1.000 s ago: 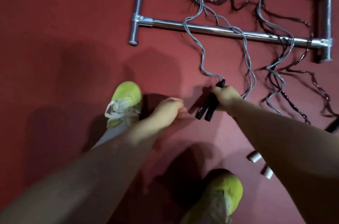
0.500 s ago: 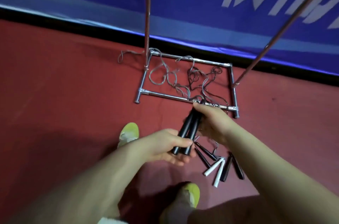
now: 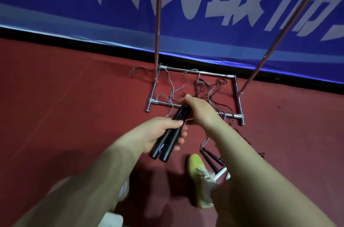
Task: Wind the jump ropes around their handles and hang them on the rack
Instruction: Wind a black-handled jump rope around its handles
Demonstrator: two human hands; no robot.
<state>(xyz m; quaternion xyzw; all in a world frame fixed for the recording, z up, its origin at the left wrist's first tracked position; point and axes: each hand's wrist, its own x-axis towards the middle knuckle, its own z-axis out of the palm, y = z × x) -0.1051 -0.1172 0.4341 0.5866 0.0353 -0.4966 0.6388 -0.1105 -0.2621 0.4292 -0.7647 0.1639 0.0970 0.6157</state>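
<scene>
**Pairing the black handles before the winding starts**

Standing against the blue banner [image 3: 111,12], the rack [image 3: 195,74] is the largest thing here: two slanting metal uprights rise from a rectangular tube base on the red floor [image 3: 55,105]. Its hanging bar is out of view above, so whether any rope already hangs there cannot be told.

Sprawling inside and over that base lies a tangle of loose cords [image 3: 202,87], grey and dark together, which suggests that most of the ropes wait unwound.

Both forearms reach forward from the bottom edge, meeting in front of the rack's near rail. The left hand [image 3: 158,133] wraps its fingers and thumb around the lower half of a pair of black handles [image 3: 167,141], held side by side like one stick, probably so the cord can be coiled round both at once. The right hand [image 3: 197,109] closes over the upper ends of the same pair, where the cord leaves them; its fingertips are hidden, so what exactly they pinch is unclear. This grip likely steadies the handles and gathers the cord's first turn.

A yellow-green shoe [image 3: 197,174] is planted just beside more spare handles [image 3: 212,159] on the floor, black ones and a white one, kept near the feet for later turns.
</scene>
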